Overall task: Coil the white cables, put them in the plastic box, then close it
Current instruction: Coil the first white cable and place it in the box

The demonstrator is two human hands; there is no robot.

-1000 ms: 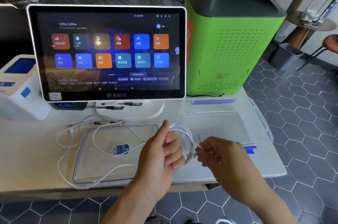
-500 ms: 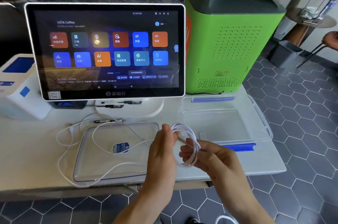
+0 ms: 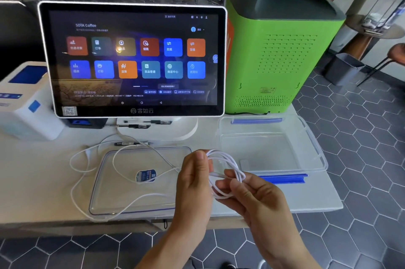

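- The coil (image 3: pixel 225 172) of white cable hangs in the air just in front of the plastic box (image 3: pixel 315 154), near that box's front blue clasp (image 3: pixel 282 178), with both hands on it.
- The left hand (image 3: pixel 195 183) stands thumb-up on the side of the coil away from the box; its fingers are closed on the loops, pinching them together.
- The right hand (image 3: pixel 252 198) comes up from below the coil, palm turned inward, its fingers narrow and gripping the near strands as if feeding an end through.
- The loose cable (image 3: pixel 122 165) trails away from the box across the clear lid (image 3: pixel 140 181) lying flat on the table (image 3: pixel 32 181), and loops beyond the lid's far edge.
- The cable looks light, thin and limp, likely springy enough to unwind once released, so the loops are best pinched where they bunch, not at a single strand.
- The smooth jacket may slip; a firm pinch at the crossing should keep it tidy.
- The box sits open and looks empty, beside the green machine (image 3: pixel 282 49).
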